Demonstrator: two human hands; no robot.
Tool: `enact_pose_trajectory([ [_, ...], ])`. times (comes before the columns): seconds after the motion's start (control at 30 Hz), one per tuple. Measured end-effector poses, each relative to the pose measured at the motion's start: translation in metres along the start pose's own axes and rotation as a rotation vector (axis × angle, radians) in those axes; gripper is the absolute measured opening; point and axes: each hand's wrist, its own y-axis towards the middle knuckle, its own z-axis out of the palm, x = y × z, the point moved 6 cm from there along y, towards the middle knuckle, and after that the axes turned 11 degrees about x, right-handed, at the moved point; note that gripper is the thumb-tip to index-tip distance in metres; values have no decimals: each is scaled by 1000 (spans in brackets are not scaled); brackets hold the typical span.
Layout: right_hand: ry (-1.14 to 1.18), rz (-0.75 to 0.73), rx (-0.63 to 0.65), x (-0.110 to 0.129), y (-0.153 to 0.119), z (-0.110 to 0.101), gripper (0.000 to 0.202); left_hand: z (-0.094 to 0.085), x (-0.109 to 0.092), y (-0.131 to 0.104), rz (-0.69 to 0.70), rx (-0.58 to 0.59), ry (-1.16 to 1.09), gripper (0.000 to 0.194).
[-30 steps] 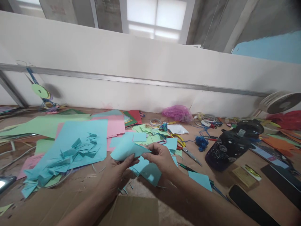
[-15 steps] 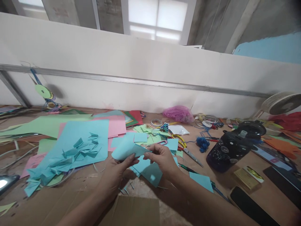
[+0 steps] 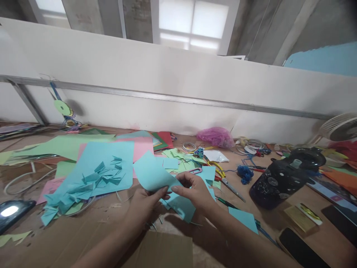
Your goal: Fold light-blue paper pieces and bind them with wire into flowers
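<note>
Above a flat piece of brown cardboard (image 3: 167,249), two bare hands work one curled sheet of blue paper (image 3: 152,175): the left hand (image 3: 147,204) pinches its lower edge between thumb and fingers, the right hand (image 3: 192,191) its right corner. The sheet is held over smaller flat blue papers (image 3: 181,206) on the worktable (image 3: 103,223). At left, sharp-pointed folded blue pieces (image 3: 92,182), too overlapped to count, spread partly across a large smooth sheet (image 3: 108,149). At right stand one gold-toned box (image 3: 302,217) and one dark bottle (image 3: 275,182), its pale round markings too small to read. Beyond lie steel-bladed scissors (image 3: 234,190), one ball of blue yarn (image 3: 245,174) and one crumpled pink plastic bag (image 3: 216,137). Behind the white partition (image 3: 156,67), reddish marks (image 3: 84,18) on concrete are too blurred to read.
</note>
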Motion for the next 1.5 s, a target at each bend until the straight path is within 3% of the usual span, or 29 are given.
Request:
enact_pose_trajectory([
  [0.17, 53, 53, -11, -4, 0, 1, 19, 4, 8, 3, -36, 59, 46, 38],
  [0.53, 157, 95, -77, -5, 3, -9, 28, 4, -6, -1, -4, 196, 43, 35],
  [0.7, 208, 93, -77, -10, 4, -7, 32, 1, -2, 2, -10, 149, 7, 28],
  [0.93, 221, 78, -74, -14, 4, -7, 35, 6, -7, -1, -19, 169, 1, 33],
  [1.1, 202, 71, -47, -14, 4, -3, 33, 0, 1, 4, 6, 95, 19, 35],
  [1.5, 190, 71, -59, -14, 3, -1, 32, -2, 2, 2, -11, 56, 33, 32],
])
